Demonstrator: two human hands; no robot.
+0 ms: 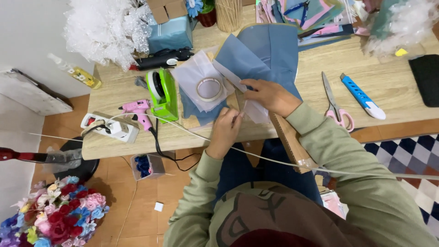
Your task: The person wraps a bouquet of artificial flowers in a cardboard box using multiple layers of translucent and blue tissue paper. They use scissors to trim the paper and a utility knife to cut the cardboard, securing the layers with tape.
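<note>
My right hand (270, 95) pinches the edge of a blue paper sheet (256, 57) spread over the wooden table (393, 87). My left hand (225, 128) is closed on a white translucent sheet (254, 111) at the table's front edge, just below the right hand. A roll of clear tape (209, 88) lies on white tissue (194, 77) left of both hands. Whether the two sheets are joined I cannot tell.
A green tape dispenser (162, 93), pink glue gun (139, 112) and white power strip (112, 128) sit at the left. Scissors (336, 107) and a blue utility knife (361, 96) lie at the right. A flower bouquet (55, 215) rests on the floor.
</note>
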